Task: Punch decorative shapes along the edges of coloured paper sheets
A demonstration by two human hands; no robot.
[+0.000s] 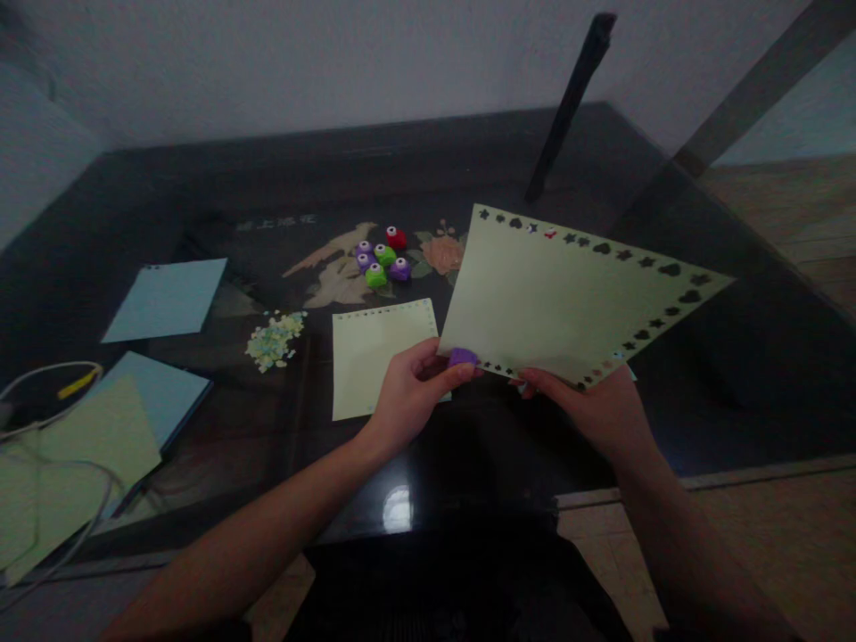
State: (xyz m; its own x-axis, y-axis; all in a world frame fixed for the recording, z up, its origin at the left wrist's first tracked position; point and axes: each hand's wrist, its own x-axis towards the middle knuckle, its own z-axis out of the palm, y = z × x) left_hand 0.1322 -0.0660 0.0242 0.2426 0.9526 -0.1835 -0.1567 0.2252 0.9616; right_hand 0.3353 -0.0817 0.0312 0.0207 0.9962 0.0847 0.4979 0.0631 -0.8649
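My left hand (415, 388) is closed round a small purple punch (462, 358) at the lower left edge of a pale green sheet (535, 299). Shaped holes, such as stars and hearts, run along several edges of this sheet. My right hand (602, 406) pinches its lower edge, with the thumb on top. Beneath and to the left, a second pale green sheet (365, 357) lies on the table with small holes along its top. Several red, green and purple punches (384, 255) stand behind it.
Paper cuttings (274, 341) lie in a heap on the dark table (267, 187). Blue sheets (170, 299), more green paper (80, 464) and a white cable (100, 535) are at the left. A black post (568, 107) rises at the back right.
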